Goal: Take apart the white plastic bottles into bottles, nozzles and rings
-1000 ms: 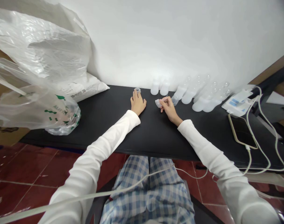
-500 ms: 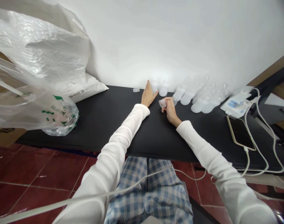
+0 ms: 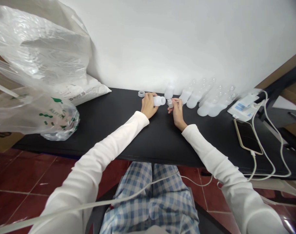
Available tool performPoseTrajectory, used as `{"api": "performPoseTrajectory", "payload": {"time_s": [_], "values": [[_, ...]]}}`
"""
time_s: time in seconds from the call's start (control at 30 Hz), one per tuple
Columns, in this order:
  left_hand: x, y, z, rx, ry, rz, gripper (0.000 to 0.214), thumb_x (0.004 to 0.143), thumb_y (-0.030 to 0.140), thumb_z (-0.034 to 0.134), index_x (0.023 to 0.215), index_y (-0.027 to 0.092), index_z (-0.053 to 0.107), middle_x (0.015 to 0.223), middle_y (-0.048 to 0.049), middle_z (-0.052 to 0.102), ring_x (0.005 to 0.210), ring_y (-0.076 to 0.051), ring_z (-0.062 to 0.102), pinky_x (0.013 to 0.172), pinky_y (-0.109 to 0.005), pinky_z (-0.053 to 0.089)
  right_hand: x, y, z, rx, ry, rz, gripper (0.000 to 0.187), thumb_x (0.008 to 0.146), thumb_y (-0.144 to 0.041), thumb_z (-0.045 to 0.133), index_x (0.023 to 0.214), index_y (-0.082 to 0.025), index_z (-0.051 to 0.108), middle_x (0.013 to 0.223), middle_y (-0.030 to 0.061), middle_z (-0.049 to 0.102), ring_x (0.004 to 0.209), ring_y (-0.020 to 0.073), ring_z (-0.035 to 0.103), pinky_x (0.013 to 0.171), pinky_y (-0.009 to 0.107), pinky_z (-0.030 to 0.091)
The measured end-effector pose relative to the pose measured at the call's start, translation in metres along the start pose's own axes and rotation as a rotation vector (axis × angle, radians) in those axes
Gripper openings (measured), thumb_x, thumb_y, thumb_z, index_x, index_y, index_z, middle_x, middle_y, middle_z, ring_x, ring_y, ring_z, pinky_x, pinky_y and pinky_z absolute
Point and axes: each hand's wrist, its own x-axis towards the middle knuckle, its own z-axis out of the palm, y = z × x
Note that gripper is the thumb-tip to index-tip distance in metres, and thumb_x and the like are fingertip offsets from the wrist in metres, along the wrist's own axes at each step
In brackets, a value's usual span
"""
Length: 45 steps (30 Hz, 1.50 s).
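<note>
Two white sleeves reach out over a checked lap (image 3: pixel 150 195) onto a black counter (image 3: pixel 109 130). At the near right a phone (image 3: pixel 247 136) lies flat with a white cable plugged in, and at the left sits a crumpled plastic bag (image 3: pixel 53 120). Mid-counter, the left hand (image 3: pixel 148 105) has its fingers wrapped round a white bottle (image 3: pixel 160 100) held on its side. Just right of it, the right hand (image 3: pixel 177 110) pinches a clear cap (image 3: pixel 170 103) in its fingers, close to the bottle's end; I cannot tell whether the two touch. Just beyond the left hand a loose ring (image 3: pixel 141 94) lies on the counter. Farther back, one upright bottle (image 3: pixel 169 92) stands by the wall, and a row of bottles (image 3: pixel 206 102) stretches to its right.
</note>
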Motion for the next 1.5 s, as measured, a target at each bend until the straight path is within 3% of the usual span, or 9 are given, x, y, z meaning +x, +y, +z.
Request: {"api": "performPoseTrajectory", "payload": {"time_s": [0.17,0.37,0.57,0.77,0.93,1.1,1.3,1.5], "values": [[-0.027,0.0,-0.026,0.015,-0.064,-0.008,0.053,0.078,0.01,0.065,0.127,0.025,0.052,0.131,-0.0138,0.05,0.133,-0.034,0.046,0.112,-0.055,0.038,-0.007,-0.008,0.004,-0.019,-0.066,-0.068,0.046,0.088,-0.072,0.055,0.101,-0.029,0.049,0.091,-0.0004,0.057,0.071,0.0117,0.058,0.055,0.024,0.048],[-0.023,0.0,-0.031,-0.038,-0.132,0.066,0.05,0.085,0.019,0.068,0.134,0.029,0.059,0.129,-0.0098,0.054,0.13,-0.029,0.051,0.113,-0.049,0.037,-0.015,-0.02,0.004,-0.087,-0.142,-0.189,0.043,0.087,-0.067,0.064,0.099,-0.027,0.055,0.106,0.0017,0.063,0.085,0.0128,0.061,0.075,0.026,0.052],[-0.021,0.002,-0.038,-0.144,-0.212,0.08,0.061,0.084,0.035,0.076,0.142,0.031,0.056,0.126,-0.0066,0.062,0.124,-0.028,0.057,0.107,-0.045,0.042,0.0,-0.022,-0.018,-0.1,-0.204,-0.155,0.057,0.072,-0.075,0.073,0.098,-0.026,0.057,0.104,0.0032,0.066,0.089,0.0165,0.063,0.074,0.029,0.055],[-0.023,0.006,-0.041,-0.337,-0.198,-0.014,0.059,0.08,0.043,0.078,0.132,0.024,0.06,0.103,-0.0021,0.072,0.094,-0.019,0.066,0.093,-0.034,0.051,0.001,-0.022,-0.033,-0.009,-0.283,-0.068,0.055,0.066,-0.06,0.086,0.098,-0.027,0.056,0.107,0.0019,0.07,0.093,0.0165,0.066,0.079,0.03,0.057],[-0.018,-0.004,-0.043,-0.272,-0.186,0.08,0.044,0.082,0.044,0.077,0.122,0.025,0.069,0.116,-0.0048,0.068,0.11,-0.022,0.065,0.104,-0.039,0.049,-0.003,-0.016,-0.034,-0.056,-0.331,-0.087,0.053,0.068,-0.054,0.086,0.104,-0.028,0.057,0.129,0.005,0.069,0.107,0.0194,0.067,0.084,0.034,0.059],[-0.011,-0.021,-0.045,-0.188,-0.202,0.183,0.047,0.082,0.041,0.08,0.126,0.029,0.072,0.121,-0.0071,0.06,0.115,-0.022,0.062,0.109,-0.041,0.048,-0.008,-0.013,-0.033,-0.273,-0.375,-0.266,0.036,0.08,-0.044,0.079,0.107,-0.027,0.062,0.132,0.0069,0.069,0.117,0.0242,0.067,0.093,0.042,0.058],[-0.011,-0.018,-0.049,-0.276,-0.267,0.109,0.043,0.088,0.047,0.07,0.126,0.026,0.072,0.114,-0.0058,0.069,0.108,-0.022,0.067,0.108,-0.043,0.049,-0.009,-0.01,-0.034,-0.444,-0.38,-0.423,0.035,0.09,-0.037,0.069,0.122,-0.029,0.06,0.135,0.0071,0.067,0.123,0.0264,0.064,0.105,0.049,0.054],[-0.011,-0.014,-0.053,-0.469,-0.277,0.029,0.039,0.091,0.051,0.058,0.103,0.018,0.076,0.112,-0.0065,0.077,0.109,-0.024,0.069,0.104,-0.035,0.049,-0.008,-0.011,-0.035,-0.459,-0.401,-0.49,0.036,0.09,-0.04,0.069,0.123,-0.028,0.06,0.131,0.009,0.066,0.123,0.0286,0.062,0.106,0.049,0.053]]}}
